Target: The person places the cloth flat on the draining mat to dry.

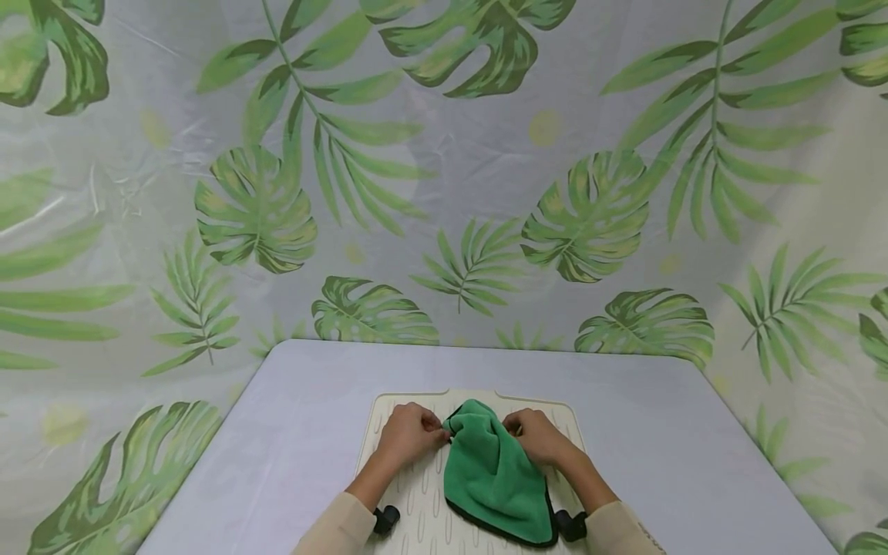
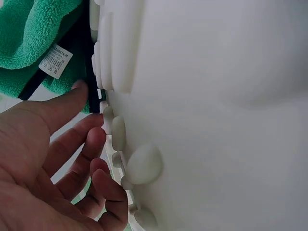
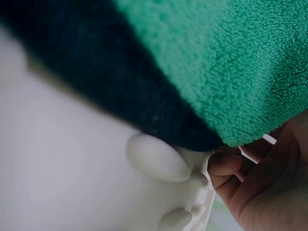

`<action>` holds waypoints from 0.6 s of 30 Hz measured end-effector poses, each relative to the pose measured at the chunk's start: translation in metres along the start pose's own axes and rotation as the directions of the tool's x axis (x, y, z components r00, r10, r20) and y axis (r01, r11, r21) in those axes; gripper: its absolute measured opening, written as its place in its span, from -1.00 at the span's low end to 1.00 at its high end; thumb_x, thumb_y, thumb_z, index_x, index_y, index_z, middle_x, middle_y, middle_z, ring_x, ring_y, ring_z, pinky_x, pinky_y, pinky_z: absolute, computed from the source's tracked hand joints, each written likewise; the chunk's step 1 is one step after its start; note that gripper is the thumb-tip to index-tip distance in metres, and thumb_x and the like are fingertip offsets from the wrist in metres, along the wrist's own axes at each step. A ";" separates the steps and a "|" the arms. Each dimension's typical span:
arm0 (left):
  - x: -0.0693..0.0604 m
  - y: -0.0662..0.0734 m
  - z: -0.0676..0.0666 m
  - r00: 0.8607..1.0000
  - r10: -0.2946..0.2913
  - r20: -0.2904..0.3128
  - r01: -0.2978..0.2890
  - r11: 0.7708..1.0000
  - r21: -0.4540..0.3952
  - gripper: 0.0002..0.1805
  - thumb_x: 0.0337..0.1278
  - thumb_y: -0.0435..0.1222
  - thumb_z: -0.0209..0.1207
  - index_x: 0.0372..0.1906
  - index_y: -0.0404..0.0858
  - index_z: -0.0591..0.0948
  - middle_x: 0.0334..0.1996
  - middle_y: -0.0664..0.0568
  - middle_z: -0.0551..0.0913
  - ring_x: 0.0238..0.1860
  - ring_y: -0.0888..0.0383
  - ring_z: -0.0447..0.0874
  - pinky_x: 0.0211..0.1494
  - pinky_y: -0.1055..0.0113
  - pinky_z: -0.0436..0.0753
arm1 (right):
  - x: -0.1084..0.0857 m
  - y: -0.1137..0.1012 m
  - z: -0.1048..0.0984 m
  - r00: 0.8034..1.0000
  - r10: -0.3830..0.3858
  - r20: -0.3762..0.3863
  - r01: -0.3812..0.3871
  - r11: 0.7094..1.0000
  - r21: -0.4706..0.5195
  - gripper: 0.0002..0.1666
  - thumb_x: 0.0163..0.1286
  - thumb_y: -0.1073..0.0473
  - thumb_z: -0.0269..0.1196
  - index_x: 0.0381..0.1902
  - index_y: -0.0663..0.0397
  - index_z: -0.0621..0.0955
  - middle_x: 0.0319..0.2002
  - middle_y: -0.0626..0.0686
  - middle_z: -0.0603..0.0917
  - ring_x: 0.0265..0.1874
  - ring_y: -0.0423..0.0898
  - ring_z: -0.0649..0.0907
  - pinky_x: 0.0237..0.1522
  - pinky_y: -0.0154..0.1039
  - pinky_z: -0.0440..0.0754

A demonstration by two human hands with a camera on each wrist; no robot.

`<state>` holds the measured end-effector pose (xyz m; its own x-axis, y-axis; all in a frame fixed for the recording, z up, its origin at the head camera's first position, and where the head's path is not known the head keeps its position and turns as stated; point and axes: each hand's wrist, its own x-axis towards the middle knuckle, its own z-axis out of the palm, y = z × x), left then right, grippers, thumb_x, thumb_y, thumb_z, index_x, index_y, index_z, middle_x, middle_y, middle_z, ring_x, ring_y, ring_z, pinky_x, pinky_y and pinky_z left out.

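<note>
A green plush cloth (image 1: pixel 489 478) with black edging lies bunched and partly folded over a cream ridged mat (image 1: pixel 419 505). My left hand (image 1: pixel 409 435) pinches the cloth's upper left edge between thumb and fingers. In the left wrist view, a white label (image 2: pixel 56 61) with a barcode hangs from the black edging, just above the thumb. On the other side, my right hand (image 1: pixel 544 438) holds the cloth's upper right edge with curled fingers. The right wrist view shows those fingers (image 3: pixel 226 163) at the dark border; the cloth hides part of the grip.
The mat, with raised oval bumps, rests on a white table (image 1: pixel 298 432). Behind and around the table hangs a leaf-patterned sheet (image 1: pixel 458 185). Dark wrist devices (image 1: pixel 385 520) sit at both sleeve cuffs.
</note>
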<state>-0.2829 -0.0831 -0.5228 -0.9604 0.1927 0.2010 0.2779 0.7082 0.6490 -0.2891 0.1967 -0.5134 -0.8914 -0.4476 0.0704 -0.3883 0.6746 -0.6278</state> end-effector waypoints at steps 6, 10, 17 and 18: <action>0.004 0.003 0.002 0.999 -0.013 0.048 0.013 1.000 -0.011 -0.83 0.19 -0.10 0.44 -0.30 -0.10 0.84 -0.46 0.20 0.73 -0.41 0.32 0.61 -0.37 0.36 0.58 | 0.000 0.001 0.001 1.000 0.008 0.001 -0.008 1.000 -0.001 -0.84 0.45 0.18 0.25 -0.21 -0.01 0.77 -0.40 -0.10 0.70 -0.43 -0.24 0.59 -0.37 -0.27 0.55; 0.009 0.007 0.003 0.998 0.006 0.066 -0.005 1.000 -0.011 -0.87 0.20 -0.19 0.42 -0.30 -0.18 0.82 -0.47 0.15 0.71 -0.42 0.30 0.59 -0.34 0.35 0.59 | 0.000 0.001 0.000 1.000 -0.003 -0.008 0.003 1.000 -0.007 -0.85 0.45 0.19 0.25 -0.22 0.00 0.77 -0.40 -0.09 0.70 -0.43 -0.22 0.59 -0.38 -0.25 0.54; 0.011 0.012 0.007 0.996 0.038 0.086 -0.035 0.999 -0.042 -0.93 0.20 -0.38 0.32 -0.36 -0.25 0.79 -0.53 0.10 0.69 -0.51 0.28 0.53 -0.41 0.36 0.54 | -0.001 -0.001 -0.001 1.000 -0.005 -0.005 0.006 1.000 0.015 -0.86 0.44 0.18 0.26 -0.22 0.00 0.77 -0.38 -0.07 0.72 -0.40 -0.18 0.62 -0.36 -0.25 0.57; 0.010 0.013 0.007 0.995 0.035 0.089 -0.031 0.998 -0.045 -0.92 0.20 -0.39 0.31 -0.36 -0.25 0.78 -0.53 0.09 0.69 -0.51 0.27 0.54 -0.41 0.35 0.55 | -0.002 -0.001 -0.001 1.000 -0.004 -0.004 0.004 1.000 0.020 -0.87 0.44 0.19 0.27 -0.22 0.00 0.77 -0.37 -0.06 0.72 -0.39 -0.18 0.63 -0.36 -0.25 0.57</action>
<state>-0.2892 -0.0674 -0.5176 -0.9478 0.2773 0.1575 0.3083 0.6702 0.6751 -0.2872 0.1972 -0.5120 -0.8910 -0.4476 0.0759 -0.3868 0.6607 -0.6433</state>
